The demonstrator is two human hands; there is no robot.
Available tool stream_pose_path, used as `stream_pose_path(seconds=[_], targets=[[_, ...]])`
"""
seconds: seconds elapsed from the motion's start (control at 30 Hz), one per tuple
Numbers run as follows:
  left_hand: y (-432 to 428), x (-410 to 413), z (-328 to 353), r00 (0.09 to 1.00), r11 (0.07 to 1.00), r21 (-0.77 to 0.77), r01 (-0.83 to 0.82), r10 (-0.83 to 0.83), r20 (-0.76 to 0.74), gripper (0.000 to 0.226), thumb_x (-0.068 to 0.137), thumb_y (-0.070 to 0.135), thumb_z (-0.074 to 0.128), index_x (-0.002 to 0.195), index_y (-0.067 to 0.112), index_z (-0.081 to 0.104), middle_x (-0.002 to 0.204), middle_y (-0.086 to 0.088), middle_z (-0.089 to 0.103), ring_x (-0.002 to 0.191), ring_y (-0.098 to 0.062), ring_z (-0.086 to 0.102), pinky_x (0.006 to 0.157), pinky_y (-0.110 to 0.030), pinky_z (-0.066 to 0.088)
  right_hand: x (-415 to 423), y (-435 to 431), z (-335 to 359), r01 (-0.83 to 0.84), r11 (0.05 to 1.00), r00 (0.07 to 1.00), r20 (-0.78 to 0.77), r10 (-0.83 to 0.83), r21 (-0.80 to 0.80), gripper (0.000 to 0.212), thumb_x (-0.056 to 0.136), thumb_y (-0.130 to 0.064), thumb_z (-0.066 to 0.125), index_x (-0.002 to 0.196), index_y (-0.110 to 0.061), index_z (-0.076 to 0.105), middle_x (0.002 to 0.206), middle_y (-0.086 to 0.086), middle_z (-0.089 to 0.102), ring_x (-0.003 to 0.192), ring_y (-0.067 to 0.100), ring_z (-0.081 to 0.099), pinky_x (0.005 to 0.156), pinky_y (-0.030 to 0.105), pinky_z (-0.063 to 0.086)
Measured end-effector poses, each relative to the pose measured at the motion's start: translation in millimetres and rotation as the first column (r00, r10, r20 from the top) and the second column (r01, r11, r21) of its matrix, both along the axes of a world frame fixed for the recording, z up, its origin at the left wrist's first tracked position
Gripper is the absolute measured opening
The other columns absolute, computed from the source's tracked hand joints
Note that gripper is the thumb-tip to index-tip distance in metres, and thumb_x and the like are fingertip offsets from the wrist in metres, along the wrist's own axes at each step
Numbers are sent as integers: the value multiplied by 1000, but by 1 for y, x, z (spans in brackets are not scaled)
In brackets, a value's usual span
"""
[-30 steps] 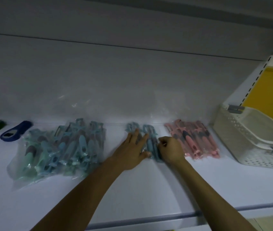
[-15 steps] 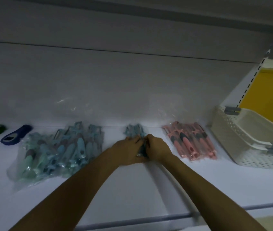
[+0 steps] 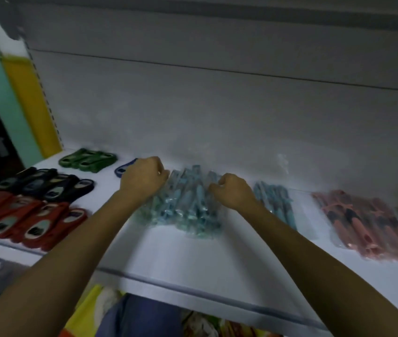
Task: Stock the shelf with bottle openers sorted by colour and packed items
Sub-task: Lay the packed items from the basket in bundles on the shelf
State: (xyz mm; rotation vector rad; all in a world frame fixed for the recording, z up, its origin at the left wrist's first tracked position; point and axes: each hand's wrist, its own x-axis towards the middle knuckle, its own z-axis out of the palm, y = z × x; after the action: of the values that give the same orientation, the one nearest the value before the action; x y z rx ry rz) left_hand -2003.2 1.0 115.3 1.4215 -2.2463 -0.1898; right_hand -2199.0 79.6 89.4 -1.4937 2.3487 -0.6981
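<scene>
On the white shelf lies a big pile of teal packed items in clear wrap. My left hand grips the pile's far left edge with curled fingers. My right hand pinches its far right edge. A smaller row of blue packed items lies just right of my right wrist, and pink packed items lie at the far right. Bottle openers sit at the left by colour: green, black, red, and a single blue one partly behind my left hand.
The shelf's grey back wall rises right behind the goods. A yellow and teal upright bounds the shelf at the left. The shelf's front rail runs under my forearms, with colourful goods on the level below.
Both hands left the small blue row and moved left onto the big teal pile. The view swung left, bringing the coloured openers in and the white basket out.
</scene>
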Motion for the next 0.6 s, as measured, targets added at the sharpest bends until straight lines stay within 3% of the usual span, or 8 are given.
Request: stream_pose_path(seconds=[0.03,0.1,0.17,0.23,0.37,0.47,0.53,0.6], targets=[[-2,1,-2,1000,999,34,7,-8,27,21,89,29,56,85,10,63,84,-12,64,83,-32,63,64,-30,43,2,-7,-2,12,999,998,57,-14,34,49,85,-59,55,93,-11,57,91,7,60,90,28,61,71,31,48],[-2,-8,-8,997,993,109,42,-48,59,24,87,32,55,77,12,61,76,-8,61,78,-29,62,62,-29,44,6,-18,-5,44,994,983,171,-61,99,79,74,-72,57,115,-5,55,108,12,61,100,31,61,79,39,54],[0,-25,-14,992,980,178,88,-103,74,25,87,34,52,80,12,60,78,-8,61,77,-28,60,65,-29,44,9,-25,-8,74,986,969,223,-107,152,97,65,-73,65,129,-3,46,122,14,58,107,32,60,84,41,54],[-1,-40,-21,983,972,189,138,-158,95,23,89,29,49,82,9,58,86,-14,64,82,-31,61,69,-32,48,11,-31,-12,76,984,974,199,-108,160,88,63,-59,75,127,-5,49,122,13,59,105,30,60,83,38,53],[-5,-48,-29,976,981,135,139,-159,151,25,91,30,48,88,8,60,95,-14,64,86,-30,60,78,-38,51,12,-37,-16,66,991,994,74,-76,119,67,74,-44,71,127,-7,53,119,13,61,105,29,61,79,32,47],[-1,-53,-32,985,990,34,133,-136,107,23,91,22,49,104,10,62,104,-13,60,94,-31,60,80,-39,50,10,-38,-15,89,991,962,251,-111,95,48,75,-38,73,106,-4,58,99,9,61,93,28,63,73,31,48],[3,-57,-32,990,988,73,137,-138,17,22,89,13,49,107,12,61,105,-13,62,95,-31,60,79,-37,50,5,-36,-11,151,984,877,447,-178,94,31,77,-26,73,83,-3,53,84,8,59,74,23,61,60,28,51],[6,-60,-32,990,979,148,142,-140,-24,20,87,15,54,105,11,63,104,-15,65,96,-32,61,82,-39,52,-1,-31,-7,232,969,771,591,-237,86,17,77,-8,66,82,0,52,78,13,59,63,22,59,45,23,48]])
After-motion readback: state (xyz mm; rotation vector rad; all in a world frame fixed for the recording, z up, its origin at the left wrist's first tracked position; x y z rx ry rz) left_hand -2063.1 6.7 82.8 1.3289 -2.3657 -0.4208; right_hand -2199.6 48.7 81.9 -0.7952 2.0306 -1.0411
